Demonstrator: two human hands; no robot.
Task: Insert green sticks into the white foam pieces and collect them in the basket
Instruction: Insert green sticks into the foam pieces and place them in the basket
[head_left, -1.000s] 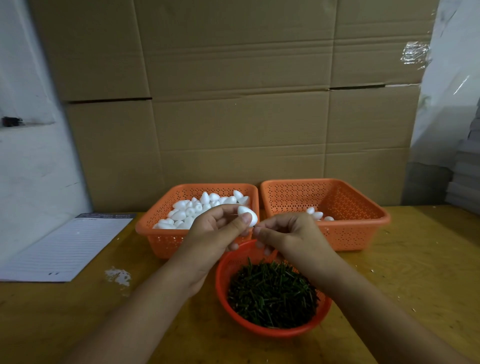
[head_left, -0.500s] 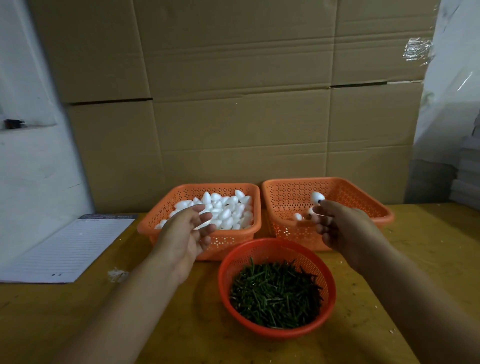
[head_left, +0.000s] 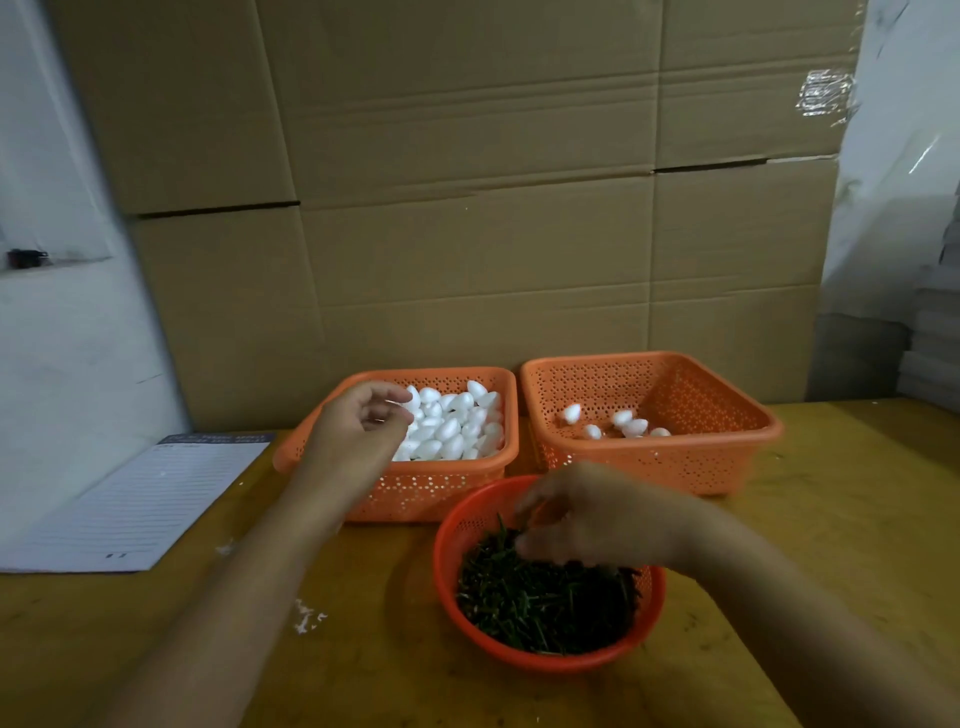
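Green sticks (head_left: 545, 603) are being reached by the right hand (head_left: 582, 514), fingers curled directly above; foam pieces (head_left: 457, 423) are being approached by the loosely open left hand (head_left: 358, 426).

The blurred right hand (head_left: 582, 514) hides part of the dark green stick pile (head_left: 540, 608); whether its fingers pinch one is unclear. Both forearms are cut off at the bottom edge.
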